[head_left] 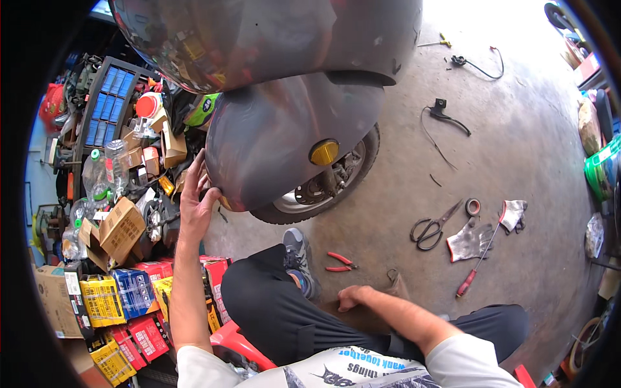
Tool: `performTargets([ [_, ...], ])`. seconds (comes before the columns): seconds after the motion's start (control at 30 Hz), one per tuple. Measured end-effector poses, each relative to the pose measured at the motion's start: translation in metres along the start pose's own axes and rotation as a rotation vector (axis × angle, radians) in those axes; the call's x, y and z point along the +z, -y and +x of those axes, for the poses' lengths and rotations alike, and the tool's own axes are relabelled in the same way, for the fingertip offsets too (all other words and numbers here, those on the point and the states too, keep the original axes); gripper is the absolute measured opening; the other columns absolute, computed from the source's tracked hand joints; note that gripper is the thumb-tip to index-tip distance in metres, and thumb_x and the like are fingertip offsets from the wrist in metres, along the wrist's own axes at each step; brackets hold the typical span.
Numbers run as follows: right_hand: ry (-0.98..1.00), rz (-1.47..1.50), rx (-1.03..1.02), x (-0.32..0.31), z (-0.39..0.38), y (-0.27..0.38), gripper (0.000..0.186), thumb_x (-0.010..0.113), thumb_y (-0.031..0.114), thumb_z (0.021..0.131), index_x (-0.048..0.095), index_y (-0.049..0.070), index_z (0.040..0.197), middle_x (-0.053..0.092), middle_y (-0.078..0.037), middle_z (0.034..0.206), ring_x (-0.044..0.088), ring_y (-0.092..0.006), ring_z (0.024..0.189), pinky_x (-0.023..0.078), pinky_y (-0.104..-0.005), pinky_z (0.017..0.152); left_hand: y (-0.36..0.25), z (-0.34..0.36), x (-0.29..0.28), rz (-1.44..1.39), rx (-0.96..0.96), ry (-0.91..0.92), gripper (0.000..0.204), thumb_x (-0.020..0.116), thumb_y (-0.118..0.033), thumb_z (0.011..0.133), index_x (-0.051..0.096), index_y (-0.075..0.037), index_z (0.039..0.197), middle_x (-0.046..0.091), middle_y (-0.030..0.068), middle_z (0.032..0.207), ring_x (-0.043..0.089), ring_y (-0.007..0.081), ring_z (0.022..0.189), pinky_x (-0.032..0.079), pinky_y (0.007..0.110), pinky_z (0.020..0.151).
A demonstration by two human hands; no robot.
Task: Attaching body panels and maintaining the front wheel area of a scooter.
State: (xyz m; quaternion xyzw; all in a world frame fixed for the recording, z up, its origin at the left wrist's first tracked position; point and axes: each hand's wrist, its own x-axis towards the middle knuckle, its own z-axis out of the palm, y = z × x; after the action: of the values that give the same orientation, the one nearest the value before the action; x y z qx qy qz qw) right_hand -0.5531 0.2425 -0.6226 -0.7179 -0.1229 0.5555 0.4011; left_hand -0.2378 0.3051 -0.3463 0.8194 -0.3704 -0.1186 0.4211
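On the grey fender [272,145], lower-left edge: left hand [196,204], fingers spread, may slip under uneven pressure; right hand [349,298] curled, grip unclear.

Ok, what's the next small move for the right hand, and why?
I'd probably extend the right hand to the red-handled pliers: they lie on the floor just ahead of it, within apparent easy reach, while the left hand is at the edge of the grey fender.
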Motion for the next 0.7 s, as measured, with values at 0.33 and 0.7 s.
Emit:
performTargets([
  [0.33,-0.145,1.113,0.198,0.076,0.037,-0.011,0.035,0.066,0.032,0.080,0.069,0.007,0.104,0.071,-0.007,0.096,0.064,-0.0269,0.093,0.049,-0.0410,0.083,0.031,-0.005,-0.020,-0.111,-0.040,-0.042,0.068,0.069,-0.021,0.086,0.036,-0.005,0.143,0.045,0.0090,0.139,0.043,0.0185,0.129,0.034,0.034,0.105],
  [0.7,-0.404,0.645,0.264,-0.031,0.018,-0.065,0.033,0.056,0.025,0.086,0.066,0.004,0.109,0.071,-0.008,0.083,0.068,-0.0163,0.073,0.053,-0.0291,0.065,0.295,-0.029,-0.006,-0.005,-0.456,-0.420,0.026,0.061,-0.018,0.088,0.064,-0.001,0.107,0.070,0.0118,0.097,0.066,0.0178,0.091,0.051,0.030,0.082],
])
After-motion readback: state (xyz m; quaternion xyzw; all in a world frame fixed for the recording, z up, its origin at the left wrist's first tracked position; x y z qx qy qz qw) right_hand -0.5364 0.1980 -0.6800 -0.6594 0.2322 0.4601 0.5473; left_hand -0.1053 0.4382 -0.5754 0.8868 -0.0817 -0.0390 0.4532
